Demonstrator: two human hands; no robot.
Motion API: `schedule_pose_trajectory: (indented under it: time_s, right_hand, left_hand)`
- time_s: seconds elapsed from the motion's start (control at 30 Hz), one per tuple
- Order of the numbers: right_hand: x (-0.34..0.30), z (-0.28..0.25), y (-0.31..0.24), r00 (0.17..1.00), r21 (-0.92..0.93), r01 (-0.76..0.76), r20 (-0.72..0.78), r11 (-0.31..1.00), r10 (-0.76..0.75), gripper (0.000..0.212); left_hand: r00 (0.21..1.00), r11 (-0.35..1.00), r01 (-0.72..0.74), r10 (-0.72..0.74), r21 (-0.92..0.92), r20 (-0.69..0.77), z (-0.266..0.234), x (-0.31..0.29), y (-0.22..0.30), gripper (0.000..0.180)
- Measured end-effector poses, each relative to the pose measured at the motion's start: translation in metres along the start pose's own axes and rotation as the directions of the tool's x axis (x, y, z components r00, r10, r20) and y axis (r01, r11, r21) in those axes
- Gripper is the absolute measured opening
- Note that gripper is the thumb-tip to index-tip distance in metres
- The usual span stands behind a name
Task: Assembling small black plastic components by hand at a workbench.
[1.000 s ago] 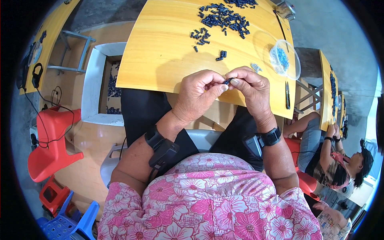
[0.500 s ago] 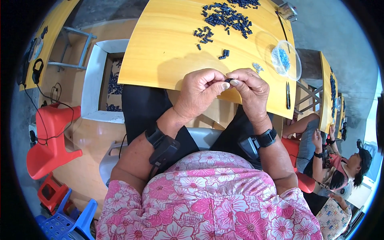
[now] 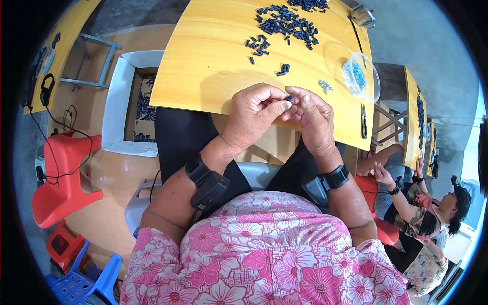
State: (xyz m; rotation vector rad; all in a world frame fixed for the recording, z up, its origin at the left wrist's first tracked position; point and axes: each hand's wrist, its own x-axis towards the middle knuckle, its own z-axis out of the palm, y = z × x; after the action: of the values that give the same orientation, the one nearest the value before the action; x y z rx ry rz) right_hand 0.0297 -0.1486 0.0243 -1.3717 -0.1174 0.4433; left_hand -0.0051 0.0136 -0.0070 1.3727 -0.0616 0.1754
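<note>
Just over the near edge of the yellow table (image 3: 203, 76), my left hand (image 3: 251, 112) pinches a small black plastic part (image 3: 290, 97) between thumb and finger. My right hand (image 3: 317, 119) is right beside it, index fingertip close to the part and thumb lifted off it. The other fingers of that hand are loosely curled; whether they touch the part I cannot tell. Beyond my hands lie a few similar black parts (image 3: 283, 69), with a small scatter of them (image 3: 258, 44) and a larger pile (image 3: 295, 25) farther off. A little heap of tiny clear pieces (image 3: 325, 86) lies to the right.
A clear round tub (image 3: 373, 84) with blue bits stands at the table's right, near black tweezers (image 3: 364, 122) and a dark rod (image 3: 355, 31). A metal tin (image 3: 364, 15) is farther back. On the left are a white-edged box (image 3: 116, 101) and a red chair (image 3: 63, 183). A co-worker (image 3: 432, 213) sits at right.
My right thumb has come away from the black part, and its fingers have loosened. My left hand keeps its pinch, with more of the part showing.
</note>
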Motion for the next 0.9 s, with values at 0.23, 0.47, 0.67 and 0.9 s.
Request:
schedule_pose_trajectory:
  time_s: [0.23,0.47,0.67,0.9]
  right_hand:
    - [0.001,-0.005,-0.014,0.967,-0.089,-0.246,0.045,0.965,0.25,0.039]
    - [0.003,-0.008,-0.016,0.941,-0.088,-0.309,0.117,0.947,0.318,0.04]
    - [-0.002,-0.006,-0.017,0.944,-0.03,-0.286,0.165,0.958,0.287,0.039]
    - [-0.007,-0.005,-0.02,0.98,-0.286,-0.11,0.131,0.952,0.153,0.028]
  left_hand:
    - [0.997,0.988,-0.074,0.078,0.135,-0.025,-0.001,-0.001,0.001,0.009]
    - [0.99,0.975,-0.138,0.141,0.175,-0.004,0.0,-0.001,0.0,0.014]
    - [0.987,0.969,-0.157,0.158,0.19,0.011,0.001,0.0,-0.001,0.016]
    - [0.992,0.979,-0.119,0.108,0.165,0.071,0.0,0.0,0.005,0.036]
